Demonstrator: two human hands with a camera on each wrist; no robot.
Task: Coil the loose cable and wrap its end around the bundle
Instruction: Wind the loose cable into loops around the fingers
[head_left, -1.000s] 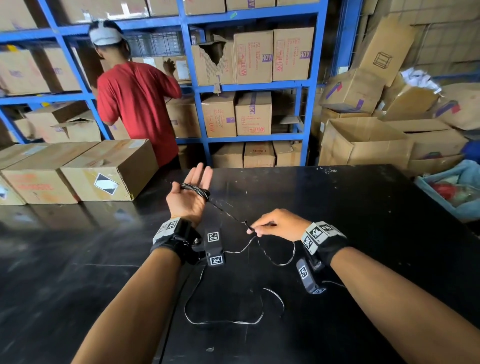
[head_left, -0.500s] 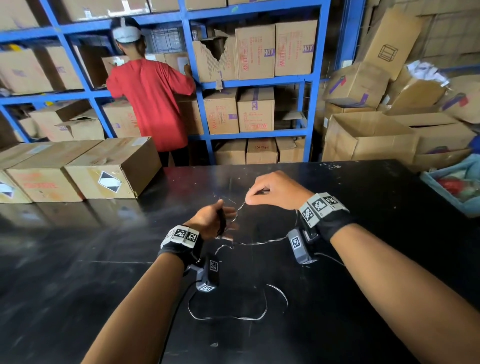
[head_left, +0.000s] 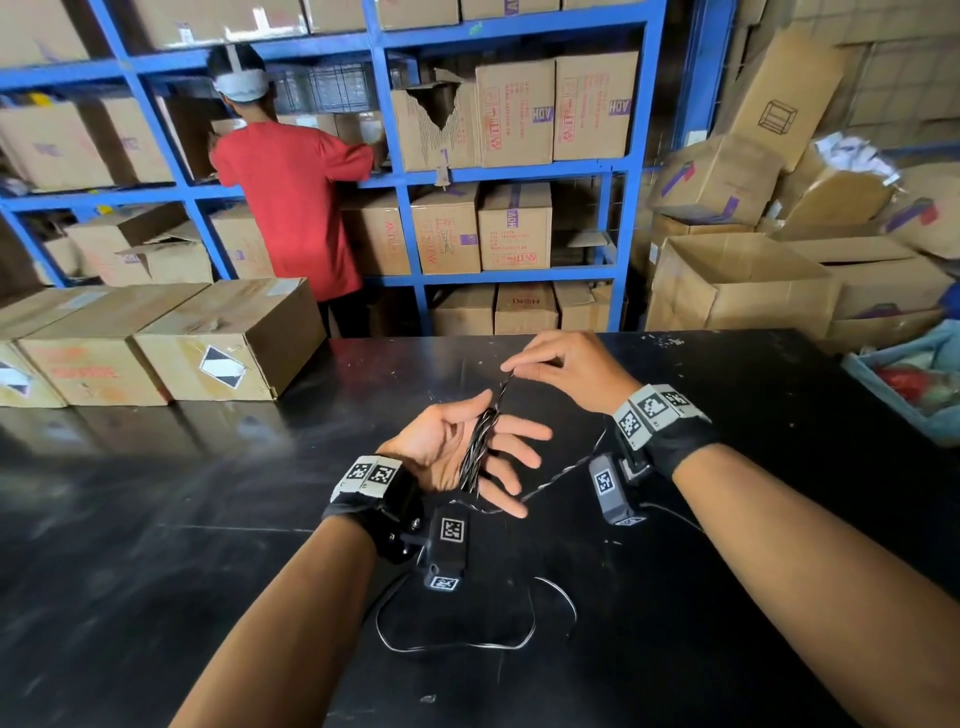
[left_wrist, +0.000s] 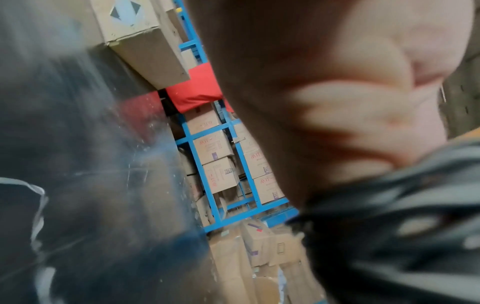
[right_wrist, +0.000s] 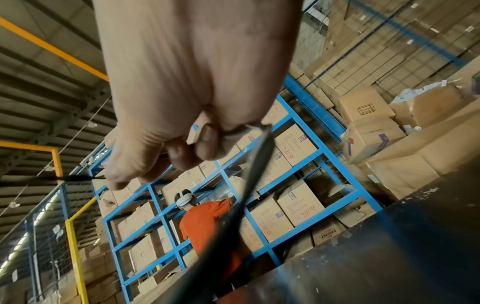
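Observation:
A thin black cable is wound in several turns (head_left: 480, 441) round my left hand (head_left: 457, 452), which is held palm up over the black table (head_left: 208, 571) with its fingers straight and spread. My right hand (head_left: 524, 371), just beyond and above it, pinches the cable between thumb and forefinger. From there the strand runs down past my right wrist. The slack tail (head_left: 457, 646) lies in a loop on the table near my left forearm. In the right wrist view the fingertips (right_wrist: 205, 144) pinch the cable (right_wrist: 249, 185). The left wrist view is blurred, showing only the palm (left_wrist: 337, 102).
Cardboard boxes (head_left: 223, 343) stand on the table's far left. A person in a red shirt (head_left: 291, 208) works at the blue shelving (head_left: 618, 234) behind it. Open cartons are stacked at the right, and a blue bin (head_left: 904, 395) sits off the table's right edge.
My left hand, curled round the coil half a second ago, has opened palm up. My right hand has carried the cable from low near the table to above and beyond the left hand.

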